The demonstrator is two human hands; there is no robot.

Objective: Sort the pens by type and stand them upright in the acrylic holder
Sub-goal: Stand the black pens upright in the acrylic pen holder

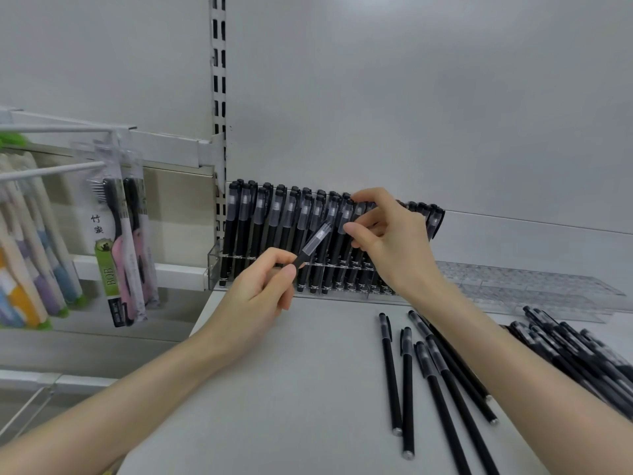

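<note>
On the shelf, about six loose pens lie nearest, with a pile too jumbled to count at the right. The left hand pinches one black pen, tilted, its clear cap toward the acrylic holder. The right hand curls thumb and fingers round the tops of the standing pens, well over twenty, upright in rows. A second clear holder sits beside it.

Matt black pens, clear glossy acrylic holder
</note>
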